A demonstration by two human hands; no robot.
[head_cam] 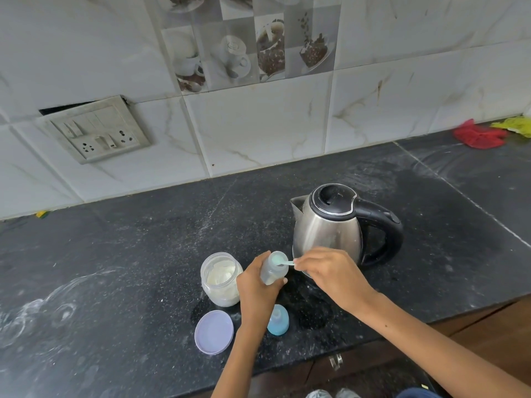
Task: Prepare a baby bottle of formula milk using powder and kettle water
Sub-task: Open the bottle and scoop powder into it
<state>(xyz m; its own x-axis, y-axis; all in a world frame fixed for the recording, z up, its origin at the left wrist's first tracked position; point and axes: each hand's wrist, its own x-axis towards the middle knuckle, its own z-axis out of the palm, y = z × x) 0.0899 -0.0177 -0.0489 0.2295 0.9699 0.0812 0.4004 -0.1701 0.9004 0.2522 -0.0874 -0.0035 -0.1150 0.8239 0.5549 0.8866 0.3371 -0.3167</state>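
My left hand (257, 291) grips a clear baby bottle (273, 268), held tilted above the black counter (129, 254) with its open mouth facing up. My right hand (330, 272) pinches a small pale scoop (284, 263) whose bowl rests over the bottle's mouth. An open clear jar of white formula powder (220, 280) stands just left of my left hand. The jar's lilac lid (214, 332) lies flat in front of it. The bottle's blue teat cap (278, 320) stands on the counter below my left wrist. A steel kettle (330, 225) with a black lid and handle stands behind my right hand.
A wall socket plate (97, 130) is set into the tiled wall at left. Red and yellow cloths (479, 135) lie at the counter's far right. White powder smears mark the counter at lower left. The counter's front edge runs along the bottom right, above brown cabinets.
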